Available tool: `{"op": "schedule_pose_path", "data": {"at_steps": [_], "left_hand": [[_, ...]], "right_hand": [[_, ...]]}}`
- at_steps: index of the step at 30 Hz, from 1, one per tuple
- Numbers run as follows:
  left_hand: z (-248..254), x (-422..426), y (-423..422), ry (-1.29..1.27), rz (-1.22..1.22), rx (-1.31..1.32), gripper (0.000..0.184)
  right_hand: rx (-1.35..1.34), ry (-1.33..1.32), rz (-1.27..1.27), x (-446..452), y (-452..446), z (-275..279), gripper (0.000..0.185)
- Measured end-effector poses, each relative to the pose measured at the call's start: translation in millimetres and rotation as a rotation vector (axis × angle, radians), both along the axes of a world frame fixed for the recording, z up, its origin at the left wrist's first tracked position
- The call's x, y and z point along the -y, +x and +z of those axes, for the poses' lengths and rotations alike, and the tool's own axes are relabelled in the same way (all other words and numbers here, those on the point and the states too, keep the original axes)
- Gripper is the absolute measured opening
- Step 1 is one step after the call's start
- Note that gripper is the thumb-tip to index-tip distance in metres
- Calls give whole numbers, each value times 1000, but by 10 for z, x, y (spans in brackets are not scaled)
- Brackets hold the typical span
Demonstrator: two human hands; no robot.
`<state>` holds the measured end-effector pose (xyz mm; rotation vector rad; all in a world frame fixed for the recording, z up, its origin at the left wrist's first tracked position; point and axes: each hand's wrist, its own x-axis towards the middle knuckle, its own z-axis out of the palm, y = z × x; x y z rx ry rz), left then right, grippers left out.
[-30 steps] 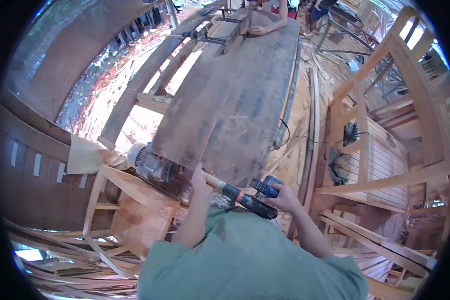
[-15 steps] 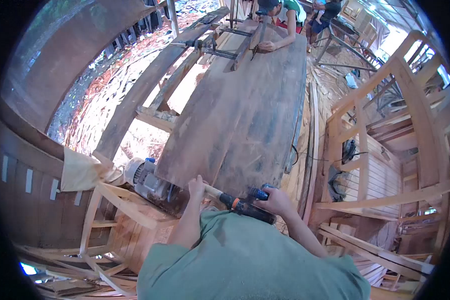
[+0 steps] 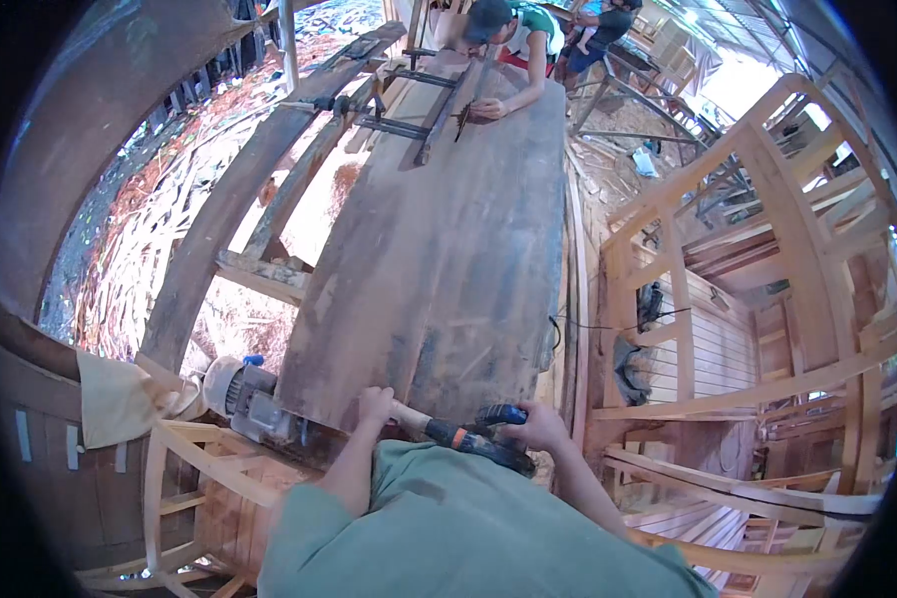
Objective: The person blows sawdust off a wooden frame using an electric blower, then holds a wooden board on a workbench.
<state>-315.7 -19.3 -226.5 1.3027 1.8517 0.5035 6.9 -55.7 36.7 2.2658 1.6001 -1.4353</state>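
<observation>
- Gripping a blue-and-black tool (image 3: 500,414), right fingers (image 3: 525,429) curl around its right side.
- Orange-ringed tube (image 3: 450,436): left of those fingers.
- Left fingers (image 3: 377,397): beside the tube's pale end; cannot tell whether they grip it.

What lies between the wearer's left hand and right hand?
The head view shows an orange-banded dark tubular piece slanting between the left hand and right hand, plus the blue-and-black tool in the right hand's grip.
</observation>
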Motion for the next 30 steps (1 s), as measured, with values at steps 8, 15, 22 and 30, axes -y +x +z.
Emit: {"op": "schedule_pose_path", "data": {"at_steps": [8, 15, 22, 30], "left_hand": [[148, 273, -295, 96, -64, -5, 35], [214, 90, -240, -29, 219, 149, 31], [51, 94, -344, 84, -128, -130, 29], [484, -104, -218, -505, 422, 546, 22]], "right_hand": [[90, 76, 99, -133, -174, -54, 60], [229, 223, 207, -238, -224, -42, 62], [212, 184, 174, -224, -231, -79, 59], [140, 264, 153, -180, -175, -228, 50]]}}
